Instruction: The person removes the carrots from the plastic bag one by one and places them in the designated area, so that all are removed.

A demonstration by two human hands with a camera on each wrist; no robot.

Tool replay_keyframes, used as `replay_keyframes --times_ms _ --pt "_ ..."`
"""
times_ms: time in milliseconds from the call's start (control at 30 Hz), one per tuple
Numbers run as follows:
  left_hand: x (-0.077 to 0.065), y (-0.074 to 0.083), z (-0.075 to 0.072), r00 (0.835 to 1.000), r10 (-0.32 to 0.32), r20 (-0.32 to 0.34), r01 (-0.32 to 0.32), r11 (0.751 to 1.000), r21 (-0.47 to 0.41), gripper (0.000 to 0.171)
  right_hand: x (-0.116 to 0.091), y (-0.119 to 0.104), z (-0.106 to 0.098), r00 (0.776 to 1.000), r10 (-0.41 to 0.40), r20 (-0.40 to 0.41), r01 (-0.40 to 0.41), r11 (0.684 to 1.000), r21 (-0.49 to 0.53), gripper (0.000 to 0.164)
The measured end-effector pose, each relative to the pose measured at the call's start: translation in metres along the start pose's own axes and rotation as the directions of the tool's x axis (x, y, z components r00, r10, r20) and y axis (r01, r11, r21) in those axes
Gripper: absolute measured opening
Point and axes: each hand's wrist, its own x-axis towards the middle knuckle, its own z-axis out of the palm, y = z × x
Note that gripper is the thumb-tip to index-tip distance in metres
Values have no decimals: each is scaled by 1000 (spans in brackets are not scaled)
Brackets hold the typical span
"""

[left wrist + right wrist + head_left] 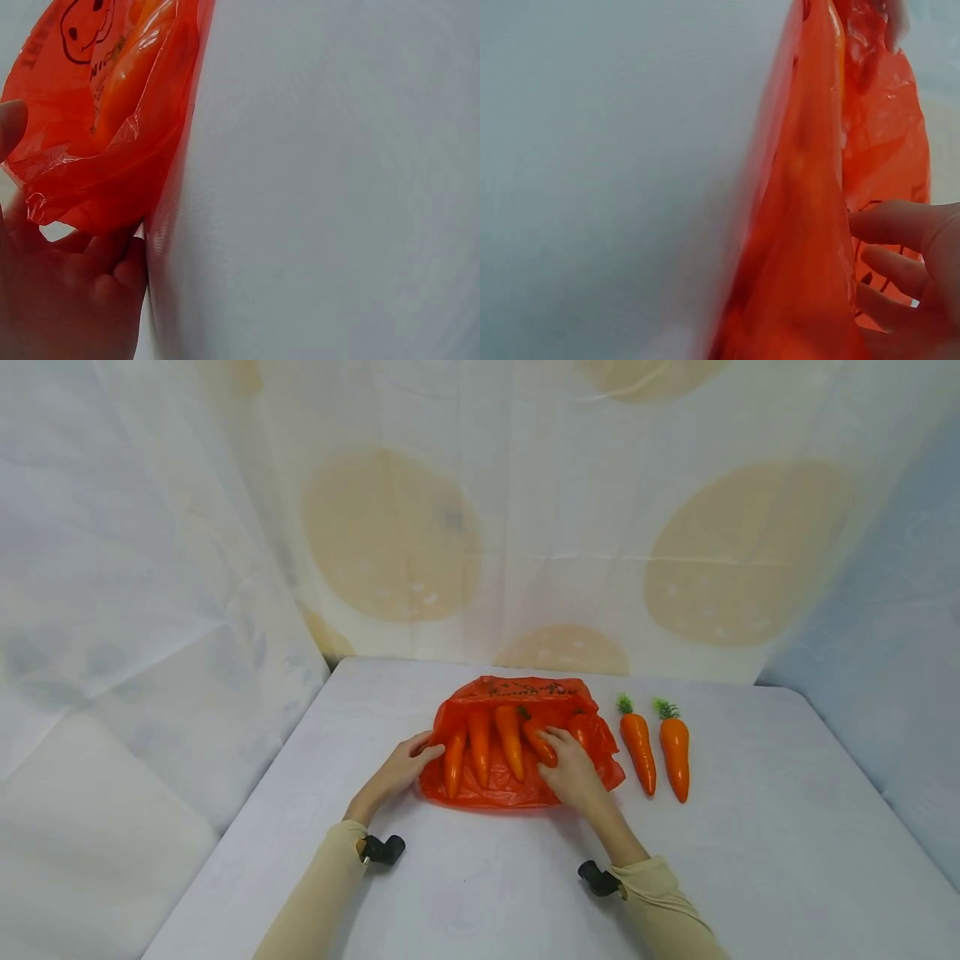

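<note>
A red plastic bag point(480, 797) lies on the table with its mouth open, and several orange carrots point(455, 764) rest in it side by side. At the bag's left edge my left hand point(401, 766) holds the plastic; in the left wrist view its fingers lie under the edge and the thumb is above. My right hand point(573, 774) reaches into the right part of the bag, thumb and fingers spread at the lower end of a slanting carrot point(536, 735). The bag's wall partly hides these fingertips in the right wrist view. A red-orange vegetable point(579, 727) lies further right inside.
Two carrots with green tops, a nearer one point(637, 752) and an outer one point(676, 760), lie on the white table point(480, 893) right of the bag. Patterned cloth point(555, 552) hangs behind the table and at both sides. Each wrist carries a small black camera point(384, 850).
</note>
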Motion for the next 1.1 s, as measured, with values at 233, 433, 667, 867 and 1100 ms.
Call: replay_keyframes --times_ms 233,433,667,867,1100 --pt "0 -1 0 1000 -5 1 5 1000 -4 57 2 4 3 1000 24 15 -24 999 -38 59" --pt "-1 1 1 1000 -4 1 4 1000 2 60 4 6 4 999 31 25 -29 996 -82 62" --pt "-4 7 2 1000 -5 19 5 1000 -4 58 4 9 7 999 32 39 -27 992 -122 63" --pt "-1 1 2 1000 -11 6 11 1000 9 61 4 9 8 997 50 51 -44 992 -118 65" --pt "-1 1 1 1000 -20 6 20 1000 13 62 5 6 7 994 87 61 -81 992 -101 65"
